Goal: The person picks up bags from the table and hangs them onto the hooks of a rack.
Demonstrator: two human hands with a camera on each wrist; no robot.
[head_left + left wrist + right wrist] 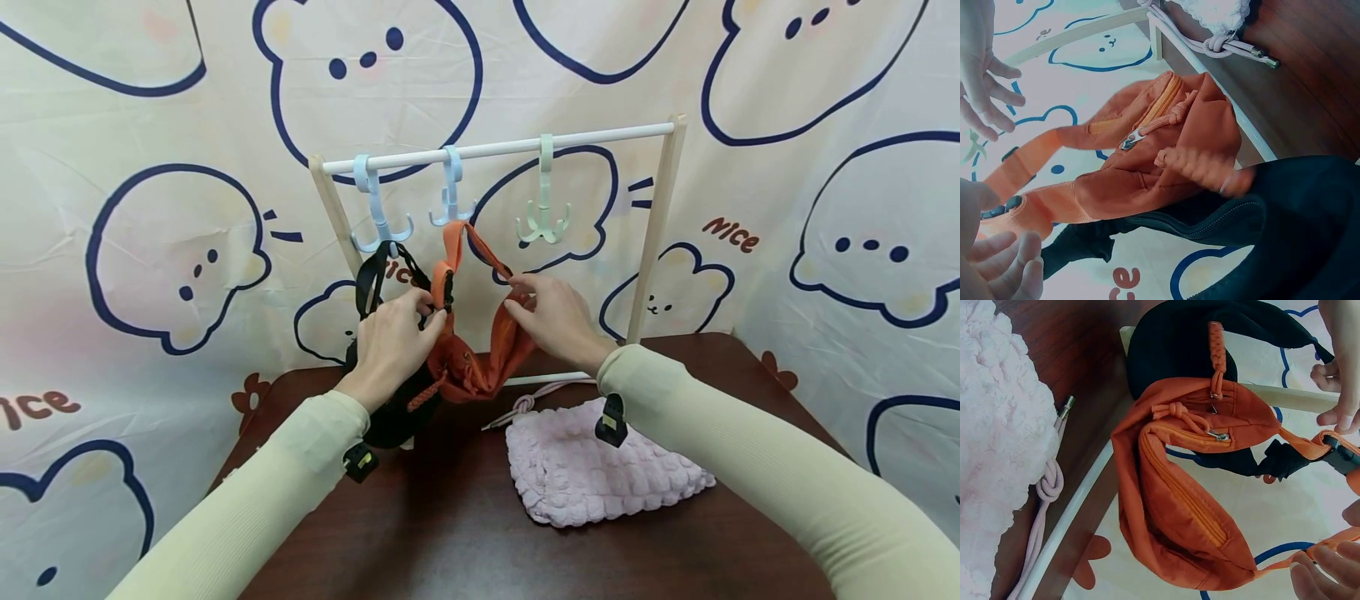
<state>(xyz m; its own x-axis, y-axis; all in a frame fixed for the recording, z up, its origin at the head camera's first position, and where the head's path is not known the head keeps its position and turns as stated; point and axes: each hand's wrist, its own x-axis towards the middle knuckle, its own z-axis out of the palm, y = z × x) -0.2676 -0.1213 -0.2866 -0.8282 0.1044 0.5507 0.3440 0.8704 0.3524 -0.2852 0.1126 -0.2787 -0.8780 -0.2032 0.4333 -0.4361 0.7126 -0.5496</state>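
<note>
An orange waist bag (468, 367) hangs between the two hands, its strap loop rising to the lower prongs of the middle blue hook (451, 196); whether it is hooked there I cannot tell. My left hand (393, 337) pinches the strap beside the black buckle (1341, 456). On the other side, my right hand (558, 321) holds the strap near the bag's end, thumb and fingers either side of it (1329, 572). Behind the orange bag, a black bag (1175, 350) hangs by its strap from the left blue hook (381, 217).
A rack with a white bar (600, 136) and wooden posts stands on the brown table (420, 533). Its green hook (544, 200) is at the right. A pink fluffy bag (592, 467) with a knotted cord (525, 404) lies in front. Patterned cloth (750, 292) surrounds the table.
</note>
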